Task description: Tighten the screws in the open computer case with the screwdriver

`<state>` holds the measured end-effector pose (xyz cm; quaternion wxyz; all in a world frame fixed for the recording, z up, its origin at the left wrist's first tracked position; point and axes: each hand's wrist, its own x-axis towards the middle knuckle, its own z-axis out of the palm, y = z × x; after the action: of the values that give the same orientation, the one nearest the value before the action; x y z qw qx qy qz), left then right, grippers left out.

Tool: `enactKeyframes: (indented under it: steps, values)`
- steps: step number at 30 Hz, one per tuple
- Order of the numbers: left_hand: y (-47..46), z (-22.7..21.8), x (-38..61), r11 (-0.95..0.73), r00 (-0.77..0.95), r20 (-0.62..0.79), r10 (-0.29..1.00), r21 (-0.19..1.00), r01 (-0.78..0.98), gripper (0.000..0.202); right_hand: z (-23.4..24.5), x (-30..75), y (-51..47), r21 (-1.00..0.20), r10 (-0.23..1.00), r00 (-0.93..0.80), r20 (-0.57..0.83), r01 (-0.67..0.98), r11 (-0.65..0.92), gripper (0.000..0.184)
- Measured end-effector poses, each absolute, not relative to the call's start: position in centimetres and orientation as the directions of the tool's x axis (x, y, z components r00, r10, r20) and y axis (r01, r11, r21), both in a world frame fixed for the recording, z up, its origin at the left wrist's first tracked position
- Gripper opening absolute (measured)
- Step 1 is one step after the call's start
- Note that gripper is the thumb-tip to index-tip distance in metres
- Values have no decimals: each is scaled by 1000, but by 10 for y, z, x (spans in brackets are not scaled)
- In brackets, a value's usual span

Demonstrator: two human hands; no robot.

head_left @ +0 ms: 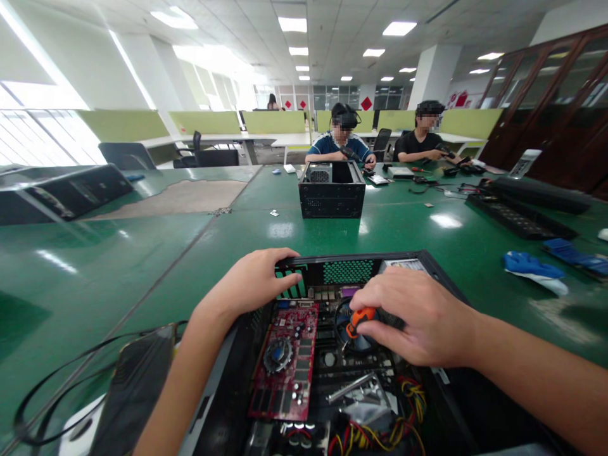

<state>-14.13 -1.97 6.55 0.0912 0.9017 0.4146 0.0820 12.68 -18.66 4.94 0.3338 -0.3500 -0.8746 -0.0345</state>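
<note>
An open black computer case (434,272) lies in front of me with its inside showing. My left hand (259,275) grips the far left corner of its rim, fingers over the outside and thumb inside. In my right hand (418,313) is an orange-handled screwdriver (361,320), held between thumb and fingers with its shaft slanting down into the case. Just beneath it sits a black cooling fan (339,316), partly covered by the hand. To the left is a red graphics card (285,361). Colored cables (375,437) and a silver metal bracket (361,389) lie nearer to me.
Another black case (331,197) stands farther across the green table (256,234). Two people (339,142) work at the far side. Blue-white gloves (534,269) and black panels (517,212) lie at right. A black tower (66,190) and looped cable (28,386) are at left.
</note>
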Motion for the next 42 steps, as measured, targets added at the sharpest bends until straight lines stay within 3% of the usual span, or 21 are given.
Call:
enactKeyframes:
  steps: [6,12,15,19,22,28,32,36,42]
  values:
    - [-20,66,-143,-652,658,63,751,230,722,57,60,130,-191,-240,629,-528,571,625,743,27]
    - [-30,71,-136,-709,714,-10,700,110,697,52,74,169,-218,-331,690,-325,647,696,637,32]
    - [-35,79,-128,-703,706,-59,706,62,708,50,76,186,-235,-327,670,-268,692,712,621,37]
    - [-37,100,-111,-648,654,-218,724,109,754,57,74,193,-247,-278,673,-314,670,734,619,36]
    - [-35,110,-89,-614,601,-286,746,53,787,52,73,193,-248,-275,681,-340,649,730,626,29]
    - [-39,98,-46,-616,585,-272,764,-36,787,47,67,193,-243,-303,698,-388,602,698,649,23]
    - [-43,83,-34,-658,630,-204,749,-114,744,62,63,193,-237,-310,709,-402,579,697,647,22]
    - [-38,73,-28,-731,695,-228,682,-205,651,70,60,194,-229,-323,722,-405,561,697,641,22]
    - [-22,58,-29,-771,748,-190,636,-125,624,50,55,198,-216,-356,739,-382,555,694,626,17]
